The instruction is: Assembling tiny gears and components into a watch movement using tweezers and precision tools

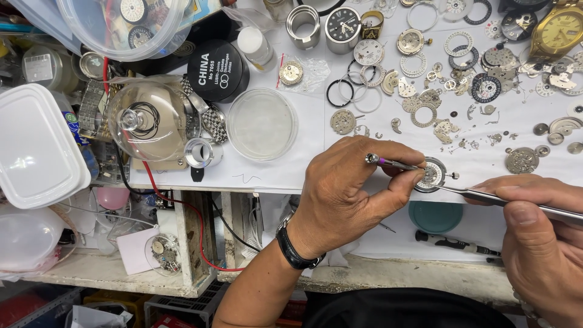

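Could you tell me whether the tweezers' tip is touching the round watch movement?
Touching: the head view shows the tweezers tip meeting the watch movement's lower edge, no gap.

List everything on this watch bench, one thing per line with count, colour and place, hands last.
watch movement: one, silver, front edge of the white mat, under both tools
screwdriver: one, silver with a purple band, in the left hand
tweezers: one, steel, in the right hand, tip at the movement
loose gears and plates: many, silver and brass, scattered over the mat's right half
gold wristwatch: one, top right corner
petri dish: one, clear, mat centre
black round tin: one, behind the dish
glass dome: one, clear, left of the dish
white lidded box: one, far left
teal dish: one, lower shelf
left hand: black wrist strap, pinching the screwdriver
right hand: lower right, gripping the tweezers
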